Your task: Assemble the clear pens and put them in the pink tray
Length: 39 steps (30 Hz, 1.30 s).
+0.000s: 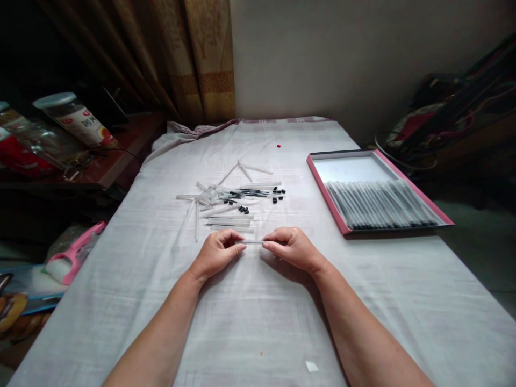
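Note:
Between my two hands a thin pen lies level, a pale translucent barrel just above the cloth. My left hand pinches its left end with thumb and fingers. At the other end my right hand is closed on it; that tip is hidden by the fingers. Just beyond my hands are several clear pen barrels in a row. Farther up lie dark ink refills, small black plugs and more loose barrels.
On the right, a pink-edged box holds a row of assembled pens. A small red piece lies at the back, and a white scrap near the front. Jars stand on a side table at left, above a pink-handled item.

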Tool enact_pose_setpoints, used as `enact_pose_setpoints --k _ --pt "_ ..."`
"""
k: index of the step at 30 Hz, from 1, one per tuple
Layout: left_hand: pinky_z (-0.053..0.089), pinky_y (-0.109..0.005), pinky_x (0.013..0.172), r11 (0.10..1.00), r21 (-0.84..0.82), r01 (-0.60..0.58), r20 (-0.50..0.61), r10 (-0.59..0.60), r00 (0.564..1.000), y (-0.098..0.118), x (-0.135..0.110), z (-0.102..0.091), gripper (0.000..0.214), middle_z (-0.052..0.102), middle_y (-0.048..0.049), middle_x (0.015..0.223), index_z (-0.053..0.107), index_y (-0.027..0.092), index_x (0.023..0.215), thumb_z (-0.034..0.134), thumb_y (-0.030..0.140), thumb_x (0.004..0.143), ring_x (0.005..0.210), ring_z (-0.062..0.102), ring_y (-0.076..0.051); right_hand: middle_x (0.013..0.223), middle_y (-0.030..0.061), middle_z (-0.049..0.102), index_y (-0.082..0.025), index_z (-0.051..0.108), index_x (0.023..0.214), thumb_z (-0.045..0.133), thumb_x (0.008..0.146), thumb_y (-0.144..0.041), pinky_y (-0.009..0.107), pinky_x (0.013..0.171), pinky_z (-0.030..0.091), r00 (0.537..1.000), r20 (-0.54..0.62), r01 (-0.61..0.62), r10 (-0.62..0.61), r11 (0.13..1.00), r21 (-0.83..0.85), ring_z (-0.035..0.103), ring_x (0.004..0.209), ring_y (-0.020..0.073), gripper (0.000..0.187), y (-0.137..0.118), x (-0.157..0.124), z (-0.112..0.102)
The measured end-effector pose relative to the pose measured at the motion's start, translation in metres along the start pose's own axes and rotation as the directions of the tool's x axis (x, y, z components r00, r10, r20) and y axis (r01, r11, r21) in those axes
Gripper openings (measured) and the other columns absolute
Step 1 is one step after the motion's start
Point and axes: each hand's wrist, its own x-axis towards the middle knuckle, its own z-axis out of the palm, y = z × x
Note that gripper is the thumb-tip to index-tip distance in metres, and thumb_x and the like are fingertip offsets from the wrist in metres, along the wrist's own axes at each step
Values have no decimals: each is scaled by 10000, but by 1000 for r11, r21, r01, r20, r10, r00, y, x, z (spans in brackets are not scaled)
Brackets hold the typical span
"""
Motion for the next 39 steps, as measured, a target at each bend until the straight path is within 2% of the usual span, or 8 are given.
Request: enact_pose_setpoints --k 11,15,17,19,21,22,29,39 --pt "465 -230 597 999 29 -17 26 16 1000 0 4 -4 175 666 -15 737 695 170 873 659 280 742 652 583 -133 704 24 719 -214 760 802 569 831 -255 253 615 456 1000 5 12 -11 996 -89 630 636 155 198 -5 0 6" --pt "481 -218 563 984 -177 18 -17 -22 1000 -8 7 -3 513 683 -65 957 572 189 1224 678 311 738 731 617 -142 809 53 734 -219 749 846 572 824 -266 300 706 499 963 -257 51 -80 992 -118 655 734 190 184 -5 -4 -14" --pt "479 -207 533 967 -253 36 -34 -46 998 -10 7 -4 631 672 -81 1018 504 202 1304 700 335 718 758 624 -147 880 84 733 -213 748 880 573 826 -331 338 772 507 825 -559 -5 -87 987 -161 661 817 223 217 3 -10 -39" --pt "473 -200 518 958 -282 56 -41 -70 997 -10 7 -4 631 673 -82 1004 517 196 1289 706 366 712 766 627 -151 903 105 729 -192 754 906 565 818 -384 372 823 494 585 -808 -189 -67 958 -216 656 859 248 283 16 -17 -70" --pt "470 -200 522 960 -272 72 -37 -85 996 -8 7 -4 576 683 -76 952 571 177 1226 704 396 710 749 628 -150 861 113 727 -157 767 880 569 776 -395 388 805 488 398 -916 -388 -54 895 -221 653 838 268 326 32 -25 -100" --pt "470 -203 529 964 -255 73 -35 -85 996 -7 6 -3 543 688 -73 926 600 167 1186 701 407 710 739 629 -150 848 115 726 -148 773 875 570 761 -382 385 780 486 370 -929 -478 -27 852 -215 650 830 275 330 39 -28 -111" --pt "492 -234 580 991 -133 22 -70 -32 997 -3 5 -1 426 716 -65 856 671 157 1064 644 453 759 711 639 -158 885 96 725 -212 782 932 534 795 -362 348 689 400 404 -911 -749 89 603 -273 607 780 245 321 55 -29 -118" --pt "505 -234 561 990 -140 4 -80 -15 997 -5 5 -1 395 731 -74 842 685 155 1039 637 439 768 708 661 -170 941 109 697 -191 757 940 507 827 -322 401 763 363 472 -879 -697 -64 584 -417 558 842 265 305 50 -29 -107"
